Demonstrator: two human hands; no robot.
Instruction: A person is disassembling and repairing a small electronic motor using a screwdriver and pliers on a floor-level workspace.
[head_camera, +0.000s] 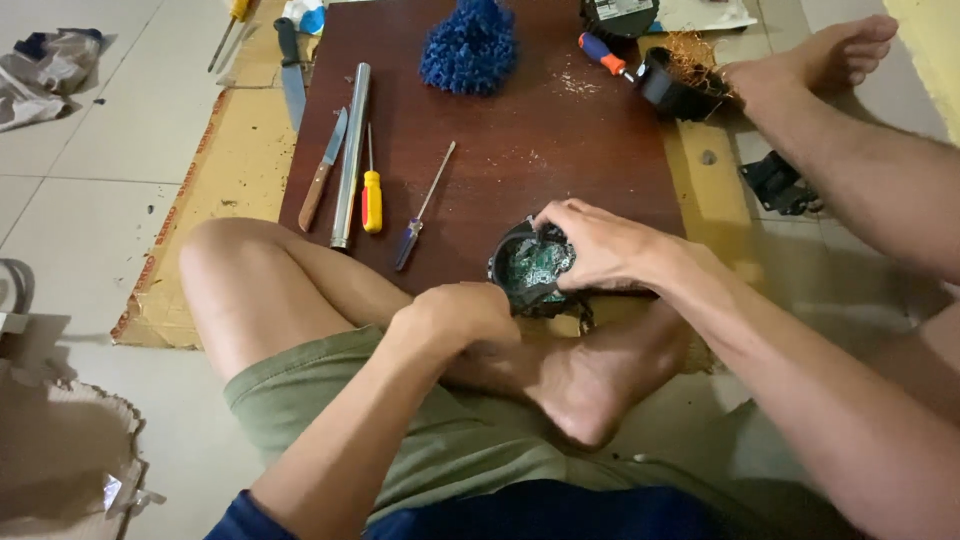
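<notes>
Here, at the lower middle of the frame, both hands grasp a round black housing (530, 268) with a green circuit board inside, on the dark board's (520, 150) near edge. The right hand (592, 243) curls its fingers over the rim; the left hand (455, 316) is clenched against its side.

The one camera sits on my head, looking steeply down and forward, close over my lap; the wooden board (520, 150) runs away toward twelve o'clock.

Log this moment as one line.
left hand: steadies black housing | right hand: grips its top | circuit board exposed | screwdrivers idle
</notes>
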